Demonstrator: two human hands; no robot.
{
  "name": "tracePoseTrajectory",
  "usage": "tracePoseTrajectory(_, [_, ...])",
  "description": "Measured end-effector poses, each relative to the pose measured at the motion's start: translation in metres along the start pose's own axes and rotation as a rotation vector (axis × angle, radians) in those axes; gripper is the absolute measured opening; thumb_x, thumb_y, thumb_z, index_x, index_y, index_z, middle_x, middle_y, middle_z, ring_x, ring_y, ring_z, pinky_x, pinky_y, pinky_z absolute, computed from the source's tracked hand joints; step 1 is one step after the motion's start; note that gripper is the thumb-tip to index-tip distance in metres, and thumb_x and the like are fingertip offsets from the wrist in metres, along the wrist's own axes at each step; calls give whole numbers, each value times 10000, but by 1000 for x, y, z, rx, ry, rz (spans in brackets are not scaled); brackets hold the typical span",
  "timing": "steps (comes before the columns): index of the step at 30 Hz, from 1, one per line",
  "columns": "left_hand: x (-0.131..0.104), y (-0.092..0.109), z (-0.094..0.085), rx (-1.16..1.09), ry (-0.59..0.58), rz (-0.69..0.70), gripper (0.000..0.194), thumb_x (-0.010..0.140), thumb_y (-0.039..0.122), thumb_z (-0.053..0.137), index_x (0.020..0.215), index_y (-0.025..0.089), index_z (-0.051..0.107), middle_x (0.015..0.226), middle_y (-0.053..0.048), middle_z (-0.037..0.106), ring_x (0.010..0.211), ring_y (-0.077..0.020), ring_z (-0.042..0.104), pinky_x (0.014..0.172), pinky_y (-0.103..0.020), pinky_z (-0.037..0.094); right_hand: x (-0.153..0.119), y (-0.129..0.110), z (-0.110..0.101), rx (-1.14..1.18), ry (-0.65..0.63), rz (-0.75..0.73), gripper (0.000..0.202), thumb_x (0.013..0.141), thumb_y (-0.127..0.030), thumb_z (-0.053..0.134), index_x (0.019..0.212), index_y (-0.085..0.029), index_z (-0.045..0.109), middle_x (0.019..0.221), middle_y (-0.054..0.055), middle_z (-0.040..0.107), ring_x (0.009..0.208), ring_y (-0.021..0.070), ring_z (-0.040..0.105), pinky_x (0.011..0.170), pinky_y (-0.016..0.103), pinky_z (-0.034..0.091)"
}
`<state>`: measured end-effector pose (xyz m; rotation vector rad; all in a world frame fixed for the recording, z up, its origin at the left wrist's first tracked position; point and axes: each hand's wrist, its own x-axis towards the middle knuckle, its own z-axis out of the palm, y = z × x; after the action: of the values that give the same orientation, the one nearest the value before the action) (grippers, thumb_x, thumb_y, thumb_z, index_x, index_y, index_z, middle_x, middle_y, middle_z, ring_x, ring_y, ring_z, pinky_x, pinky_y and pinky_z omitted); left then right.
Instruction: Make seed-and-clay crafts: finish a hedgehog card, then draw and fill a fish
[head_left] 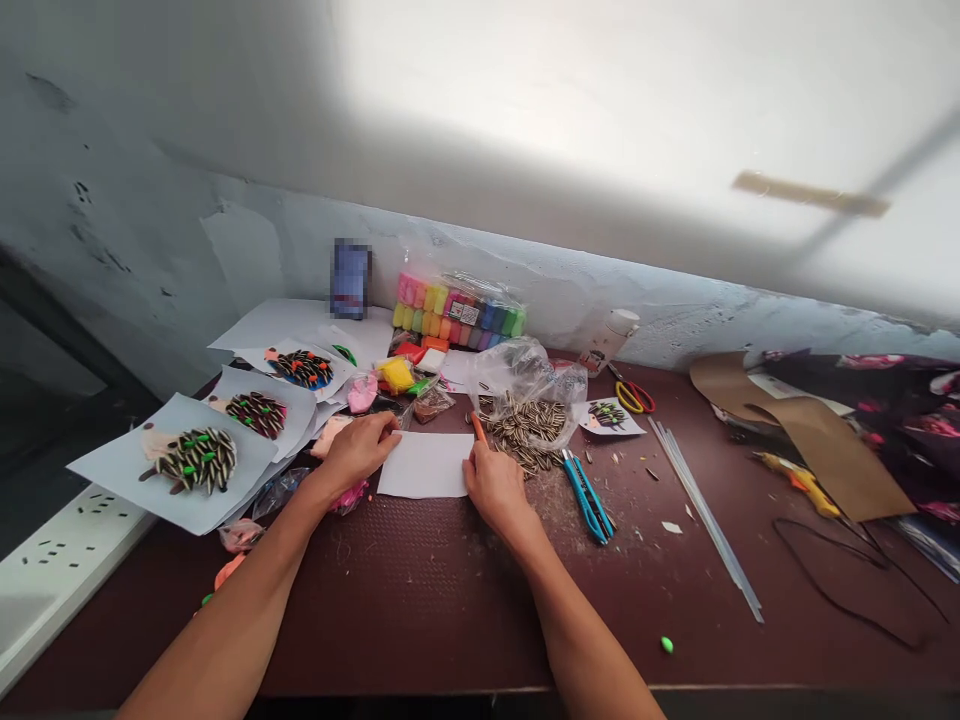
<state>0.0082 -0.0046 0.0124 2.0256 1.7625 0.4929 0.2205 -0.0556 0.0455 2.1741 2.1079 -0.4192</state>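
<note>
A blank white sheet of paper [424, 465] lies flat on the dark red table between my hands. My left hand [358, 450] is at the sheet's upper left corner, its fingers bent together; whether they grip the paper is too small to tell. Fingers of my right hand [496, 485] are closed round an orange pen or pencil [478, 428], at the sheet's right edge. Striped sunflower seeds [536, 422] spill from a clear plastic bag [525, 365] just behind my right hand.
Hedgehog pictures covered in seeds [196, 460] lie at left beside a power strip [56, 560]. Colored clay packs [457, 312] stand behind. Rightward are blue-handled cutting tools [589, 500], scissors [634, 394], clear sticks [705, 520] and a glue gun [802, 483] with a cord.
</note>
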Motion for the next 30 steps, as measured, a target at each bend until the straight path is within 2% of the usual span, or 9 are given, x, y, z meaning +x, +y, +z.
tracePoseTrajectory(8, [-1,-2,3,79,20,17,196,872,266,486,883,200,670,852,-65,733,822,-240,651,691,-296,391,-2,-2,4,-17,11,5,293,1012,-288,412,1170,-175,631,1068,172,742,989,283,720,779,322,483])
tracePoseTrajectory(30, [-4,6,-3,184,-48,-21,241,934,264,448,950,196,679,924,-65,743,886,-231,671,689,-295,403,-1,-6,2,-61,-36,29,297,1019,-242,354,1185,-169,589,1052,159,744,987,284,719,755,313,456])
